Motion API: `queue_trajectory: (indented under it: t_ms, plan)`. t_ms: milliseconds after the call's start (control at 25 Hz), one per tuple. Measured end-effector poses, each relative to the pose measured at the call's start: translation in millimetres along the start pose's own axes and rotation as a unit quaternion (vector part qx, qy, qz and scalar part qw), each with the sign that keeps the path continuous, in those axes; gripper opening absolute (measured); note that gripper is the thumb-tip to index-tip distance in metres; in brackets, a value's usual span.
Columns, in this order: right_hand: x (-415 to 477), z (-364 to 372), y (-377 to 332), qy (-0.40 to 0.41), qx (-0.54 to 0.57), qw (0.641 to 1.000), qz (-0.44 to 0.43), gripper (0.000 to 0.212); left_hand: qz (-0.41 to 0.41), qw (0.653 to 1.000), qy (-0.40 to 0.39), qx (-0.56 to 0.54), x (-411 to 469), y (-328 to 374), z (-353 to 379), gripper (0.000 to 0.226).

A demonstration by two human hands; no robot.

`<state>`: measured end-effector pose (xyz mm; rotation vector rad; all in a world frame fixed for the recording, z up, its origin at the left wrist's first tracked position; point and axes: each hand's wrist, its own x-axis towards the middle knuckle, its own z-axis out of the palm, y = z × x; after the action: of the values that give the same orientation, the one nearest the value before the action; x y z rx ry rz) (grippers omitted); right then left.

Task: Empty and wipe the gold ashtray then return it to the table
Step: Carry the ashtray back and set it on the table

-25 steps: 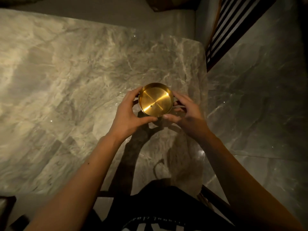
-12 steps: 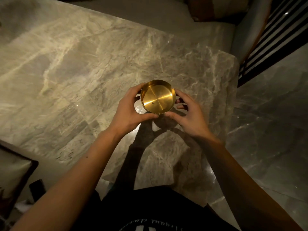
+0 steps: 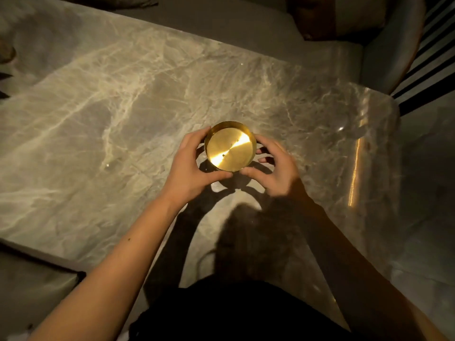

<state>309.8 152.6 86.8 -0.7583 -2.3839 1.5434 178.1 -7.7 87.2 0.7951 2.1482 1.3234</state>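
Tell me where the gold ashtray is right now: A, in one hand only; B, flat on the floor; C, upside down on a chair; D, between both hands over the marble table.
D: the gold ashtray sits open side up between the left hand and right hand, over the marble table.

The table [image 3: 103,134] is a broad slab of grey-beige marble, veined with pale streaks and polished enough to carry soft reflections. It fills most of the view, its near edge running along the lower left and its right-hand corner lying near the striped panel. A bright orange streak of reflected light runs down its right side. Dark shadows of arms and hands fall across the middle, toward the near edge. At the far left edge something dark rests partly in view, too cropped to identify.
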Motion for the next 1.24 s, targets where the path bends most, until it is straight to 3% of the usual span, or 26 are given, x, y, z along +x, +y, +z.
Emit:
queue_trajectory:
  t_ms: [320, 760, 1000, 1240]
  plan:
    - [24.6, 90.7, -51.0, -0.005, -0.003, 1.000, -0.008, 0.069, -0.011, 1.000, -0.005, 0.001, 1.1, -40.9, -100.4, 0.098]
    - [61.5, 146.8, -78.1, -0.119, 0.027, 0.992, -0.033, 0.068, -0.072, 0.990, 0.117, 0.041, -24.9, -56.2, -152.1, 0.098]
    - [81.8, 223.5, -119.7, -0.149, 0.027, 0.988, -0.033, 0.068, -0.093, 0.982, 0.157, 0.046, -38.0, -92.5, -226.4, 0.098]
    - [112.4, 323.5, -166.2, -0.163, -0.023, 0.986, -0.031, 0.071, -0.097, 0.984, 0.150, 0.011, -36.8, -159.6, -323.8, 0.099]
